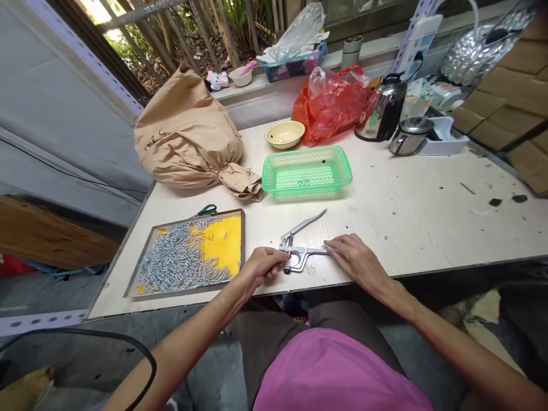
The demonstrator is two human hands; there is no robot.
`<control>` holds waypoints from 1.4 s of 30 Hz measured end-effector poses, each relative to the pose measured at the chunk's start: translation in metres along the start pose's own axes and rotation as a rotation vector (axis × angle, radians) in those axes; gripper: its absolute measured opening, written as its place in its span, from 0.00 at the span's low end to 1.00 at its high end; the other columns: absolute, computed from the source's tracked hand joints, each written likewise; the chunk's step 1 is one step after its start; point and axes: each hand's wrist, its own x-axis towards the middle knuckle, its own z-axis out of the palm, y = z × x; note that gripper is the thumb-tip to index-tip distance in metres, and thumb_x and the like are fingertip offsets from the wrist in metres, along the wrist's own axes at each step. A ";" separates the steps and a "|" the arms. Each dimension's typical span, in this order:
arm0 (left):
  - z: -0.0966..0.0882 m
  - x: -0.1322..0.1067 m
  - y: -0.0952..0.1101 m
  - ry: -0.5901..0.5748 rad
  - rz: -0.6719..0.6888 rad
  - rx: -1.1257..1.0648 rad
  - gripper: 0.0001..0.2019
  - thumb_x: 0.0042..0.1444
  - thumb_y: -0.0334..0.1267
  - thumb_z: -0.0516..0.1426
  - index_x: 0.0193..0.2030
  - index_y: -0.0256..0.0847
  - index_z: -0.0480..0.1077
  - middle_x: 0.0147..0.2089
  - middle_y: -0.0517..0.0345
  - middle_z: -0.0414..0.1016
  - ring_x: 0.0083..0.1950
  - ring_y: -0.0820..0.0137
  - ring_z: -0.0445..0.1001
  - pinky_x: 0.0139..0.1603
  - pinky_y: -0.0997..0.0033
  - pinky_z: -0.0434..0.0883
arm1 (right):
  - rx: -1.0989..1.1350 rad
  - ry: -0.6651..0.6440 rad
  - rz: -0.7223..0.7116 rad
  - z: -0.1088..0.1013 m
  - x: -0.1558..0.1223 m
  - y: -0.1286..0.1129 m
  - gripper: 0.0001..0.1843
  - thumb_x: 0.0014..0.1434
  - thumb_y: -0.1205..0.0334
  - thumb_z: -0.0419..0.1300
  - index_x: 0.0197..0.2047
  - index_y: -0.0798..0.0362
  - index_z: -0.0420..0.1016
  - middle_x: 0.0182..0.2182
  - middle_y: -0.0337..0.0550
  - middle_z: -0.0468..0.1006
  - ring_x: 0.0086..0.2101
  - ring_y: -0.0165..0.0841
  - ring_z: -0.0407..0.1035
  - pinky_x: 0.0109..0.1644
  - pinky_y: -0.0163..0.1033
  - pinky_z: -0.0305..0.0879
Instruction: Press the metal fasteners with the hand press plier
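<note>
The left hand (266,266) pinches at the head of one grey metal spring-loaded tool (303,252), its exact hold hidden. The right hand (358,258) touches the tool's end; clasped or not, I cannot tell. The tool lies near the white tabletop's (411,222) front edge; wide surface stretches rightward. Leftward: one yellow-bottomed tray (231,233), many silvery metal pins (171,257).

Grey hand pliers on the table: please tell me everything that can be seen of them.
These grey pliers look metallic. The two handles are spread apart, with a coiled spring near their joint; the head is C-shaped. They lie on the pale table, right of the tray. The left hand is at the head; the right hand touches the lower handle's end.
</note>
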 end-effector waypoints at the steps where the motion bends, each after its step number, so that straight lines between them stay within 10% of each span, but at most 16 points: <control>1: 0.001 0.000 0.000 0.001 -0.016 0.011 0.14 0.43 0.43 0.64 0.19 0.35 0.67 0.15 0.64 0.63 0.13 0.83 0.55 0.13 0.79 0.45 | 0.007 0.001 0.007 0.001 -0.001 0.000 0.17 0.66 0.61 0.47 0.50 0.51 0.74 0.40 0.50 0.76 0.41 0.40 0.68 0.44 0.47 0.68; 25: 0.004 0.007 0.008 -0.035 -0.218 0.191 0.13 0.37 0.41 0.66 0.19 0.34 0.71 0.13 0.62 0.66 0.11 0.80 0.59 0.12 0.79 0.49 | -0.037 -0.077 -0.019 -0.007 0.007 0.002 0.13 0.64 0.60 0.52 0.45 0.52 0.76 0.45 0.51 0.74 0.46 0.40 0.66 0.48 0.46 0.65; 32: 0.006 0.007 0.007 -0.002 -0.258 0.151 0.11 0.36 0.38 0.66 0.22 0.32 0.73 0.14 0.62 0.66 0.12 0.81 0.59 0.12 0.80 0.51 | -0.081 -0.346 -0.207 -0.010 0.067 0.035 0.58 0.38 0.35 0.67 0.65 0.58 0.56 0.64 0.64 0.53 0.63 0.60 0.41 0.60 0.66 0.45; 42: 0.006 0.011 0.011 -0.010 -0.303 0.176 0.12 0.37 0.38 0.67 0.21 0.32 0.70 0.13 0.63 0.66 0.12 0.81 0.59 0.12 0.80 0.50 | -0.137 -0.498 -0.260 -0.010 0.086 0.028 0.55 0.41 0.33 0.63 0.64 0.59 0.57 0.59 0.62 0.62 0.58 0.55 0.54 0.60 0.62 0.45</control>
